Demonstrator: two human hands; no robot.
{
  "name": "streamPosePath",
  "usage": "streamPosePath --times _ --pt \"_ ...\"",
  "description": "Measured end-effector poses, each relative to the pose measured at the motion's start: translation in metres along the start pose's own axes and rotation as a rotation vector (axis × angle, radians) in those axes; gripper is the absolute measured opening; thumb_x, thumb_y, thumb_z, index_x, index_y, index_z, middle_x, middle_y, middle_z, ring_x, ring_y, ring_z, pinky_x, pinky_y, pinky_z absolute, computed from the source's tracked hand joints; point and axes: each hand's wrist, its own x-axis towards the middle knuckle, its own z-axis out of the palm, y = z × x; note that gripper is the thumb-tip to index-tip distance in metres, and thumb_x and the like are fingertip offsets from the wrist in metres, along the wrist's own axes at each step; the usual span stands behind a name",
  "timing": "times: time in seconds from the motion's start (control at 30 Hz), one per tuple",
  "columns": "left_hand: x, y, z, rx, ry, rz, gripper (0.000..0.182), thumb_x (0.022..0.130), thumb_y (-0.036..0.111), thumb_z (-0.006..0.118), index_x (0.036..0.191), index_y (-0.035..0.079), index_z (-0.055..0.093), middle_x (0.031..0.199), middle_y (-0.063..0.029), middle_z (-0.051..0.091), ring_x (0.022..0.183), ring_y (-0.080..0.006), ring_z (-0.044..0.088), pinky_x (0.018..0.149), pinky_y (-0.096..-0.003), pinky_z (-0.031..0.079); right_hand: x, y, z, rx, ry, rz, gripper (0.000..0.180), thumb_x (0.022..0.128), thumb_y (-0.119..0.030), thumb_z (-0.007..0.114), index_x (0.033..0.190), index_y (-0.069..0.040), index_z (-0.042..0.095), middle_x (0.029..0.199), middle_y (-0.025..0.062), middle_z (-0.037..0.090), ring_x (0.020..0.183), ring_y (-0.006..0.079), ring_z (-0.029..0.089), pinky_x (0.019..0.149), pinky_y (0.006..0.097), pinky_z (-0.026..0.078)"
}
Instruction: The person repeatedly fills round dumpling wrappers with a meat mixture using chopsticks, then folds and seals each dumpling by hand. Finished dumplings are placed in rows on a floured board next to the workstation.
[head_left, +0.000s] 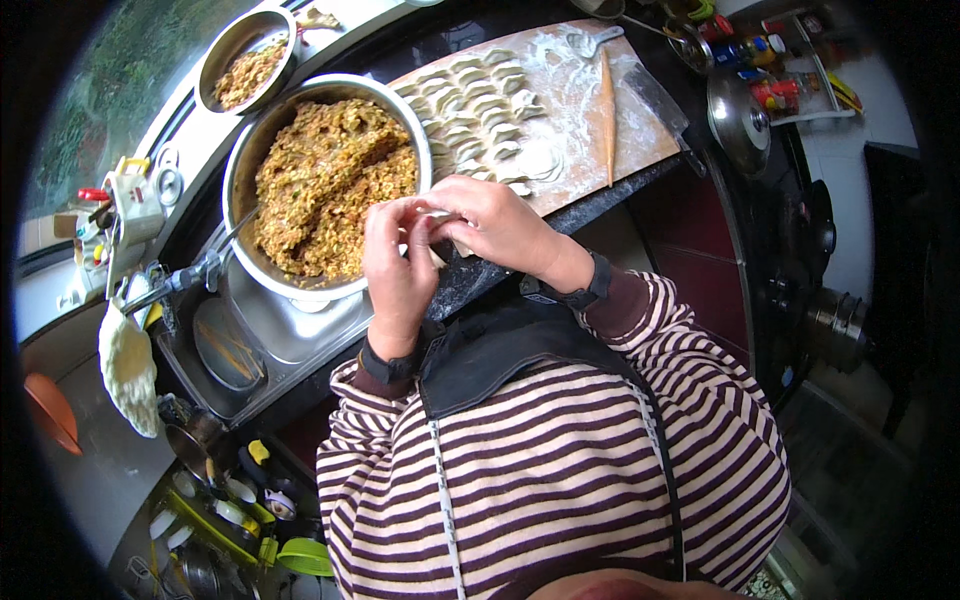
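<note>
Both my left hand (397, 259) and my right hand (499, 225) pinch a dumpling (436, 257) between their fingertips; the fingers hide most of it. They meet just right of a large steel bowl (426, 142) heaped with minced filling (337, 187). A utensil handle leans over the bowl's left rim. Beyond my right hand lies a floured wooden board (570, 191) with rows of folded dumplings (480, 97). Flat dough wrappers (540, 160) lie near the board's front edge, and a wooden rolling pin (608, 120) lies to their right.
A smaller bowl of filling (251, 71) stands on the window sill. The steel sink (277, 322) and its faucet (180, 281) are at the left. A cleaver (656, 94) lies at the board's right edge, near a domed pot lid (739, 120). Green dish racks (217, 525) are at lower left.
</note>
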Motion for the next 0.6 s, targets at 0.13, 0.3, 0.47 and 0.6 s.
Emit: streamPosePath --times 0.13,0.3,0.47,0.6 --pt "0.000 0.005 0.017 -0.040 -0.148 -0.140 0.037 0.087 -0.003 0.067 0.122 0.002 0.056 0.107 -0.0094 0.059 0.082 -0.0145 0.062 0.066 -0.0264 0.051 -0.022 0.052 -0.012 0.179 0.062 0.156 0.030 0.079 0.002 0.074 0.109 -0.004 0.073 0.102 0.0106 0.069 0.090 0.0184 0.068 0.076 0.0291 0.056" --pt "0.005 -0.003 0.027 -0.023 -0.104 -0.184 0.041 0.085 -0.006 0.066 0.124 0.003 0.056 0.103 -0.0096 0.058 0.074 -0.0152 0.059 0.064 -0.0280 0.050 -0.039 0.173 -0.064 0.125 0.250 0.707 0.035 0.080 0.006 0.072 0.111 -0.010 0.072 0.112 0.0073 0.067 0.101 0.0191 0.065 0.090 0.0314 0.054" --pt "0.001 -0.007 0.039 -0.007 -0.104 -0.167 0.036 0.086 -0.009 0.064 0.120 0.001 0.058 0.100 -0.0105 0.060 0.075 -0.0172 0.060 0.066 -0.0295 0.051 -0.040 0.254 -0.078 -0.143 0.193 0.547 0.035 0.070 0.005 0.076 0.102 -0.008 0.073 0.107 0.0124 0.067 0.101 0.0282 0.066 0.088 0.0335 0.053" --pt "-0.001 -0.009 0.041 -0.040 -0.104 -0.301 0.036 0.086 -0.012 0.059 0.120 0.000 0.059 0.102 -0.0118 0.061 0.081 -0.0192 0.064 0.071 -0.0298 0.052 -0.038 0.271 -0.076 -0.172 0.153 0.409 0.036 0.068 0.004 0.077 0.102 -0.008 0.073 0.108 0.0108 0.067 0.103 0.0289 0.064 0.090 0.0351 0.052"
